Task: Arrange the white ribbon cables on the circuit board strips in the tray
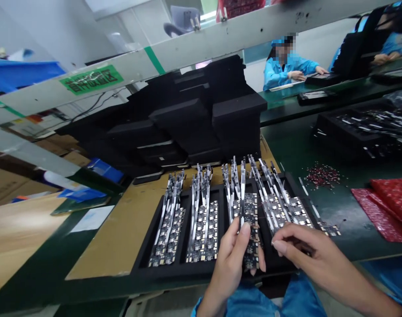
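In the frame's lower centre, your left hand [232,253] grips a circuit board [251,242], your right hand [308,251] near it. At right, red wrap [379,215] lies on the bench [287,145].

Circuit board [252,229]: long, dark, dotted with small metallic parts. Held lengthwise in left hand [233,251], upper end toward twelve o'clock. Lies at five o'clock from mid-view, over third compartment from left of black tray [181,270]; contact unclear.

In tray: similar boards [202,233], grouped in four compartments. Above these, pale strips [168,200], pointing to one o'clock at left end, eleven at right.
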A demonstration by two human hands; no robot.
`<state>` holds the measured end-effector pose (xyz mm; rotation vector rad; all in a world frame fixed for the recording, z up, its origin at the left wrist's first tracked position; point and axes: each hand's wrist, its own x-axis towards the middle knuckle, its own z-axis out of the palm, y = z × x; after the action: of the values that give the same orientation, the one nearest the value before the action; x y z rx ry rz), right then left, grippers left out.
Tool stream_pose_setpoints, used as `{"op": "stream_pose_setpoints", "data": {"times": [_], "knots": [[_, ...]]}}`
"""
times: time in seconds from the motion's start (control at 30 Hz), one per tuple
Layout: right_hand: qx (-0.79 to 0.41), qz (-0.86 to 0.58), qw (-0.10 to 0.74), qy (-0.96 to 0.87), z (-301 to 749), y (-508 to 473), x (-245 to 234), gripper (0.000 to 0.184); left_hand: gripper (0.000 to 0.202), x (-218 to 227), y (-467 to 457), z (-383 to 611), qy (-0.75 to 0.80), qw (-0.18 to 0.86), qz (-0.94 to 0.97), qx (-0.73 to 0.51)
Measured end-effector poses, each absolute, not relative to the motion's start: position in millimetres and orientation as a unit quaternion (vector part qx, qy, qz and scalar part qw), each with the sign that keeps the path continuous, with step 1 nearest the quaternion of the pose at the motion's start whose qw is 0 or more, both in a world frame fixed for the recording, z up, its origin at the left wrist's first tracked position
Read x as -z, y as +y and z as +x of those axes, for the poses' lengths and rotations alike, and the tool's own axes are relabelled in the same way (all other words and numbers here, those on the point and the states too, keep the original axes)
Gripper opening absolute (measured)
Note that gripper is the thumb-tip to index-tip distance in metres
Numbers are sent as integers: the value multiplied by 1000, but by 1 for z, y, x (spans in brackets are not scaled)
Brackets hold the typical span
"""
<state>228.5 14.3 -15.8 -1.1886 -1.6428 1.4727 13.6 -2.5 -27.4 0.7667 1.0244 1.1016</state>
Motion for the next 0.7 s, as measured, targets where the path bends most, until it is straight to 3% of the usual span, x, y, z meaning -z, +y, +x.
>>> {"op": "stream_pose_setpoints", "data": {"times": [0.5,0.7], "knots": [[-581,-447,331,-595,210,13,30,18,20,17,-5,15,426,639,429,-476],[-579,-461,316,-594,206,15,26,24,17,16,-5,16,421,640,432,-476]]}}
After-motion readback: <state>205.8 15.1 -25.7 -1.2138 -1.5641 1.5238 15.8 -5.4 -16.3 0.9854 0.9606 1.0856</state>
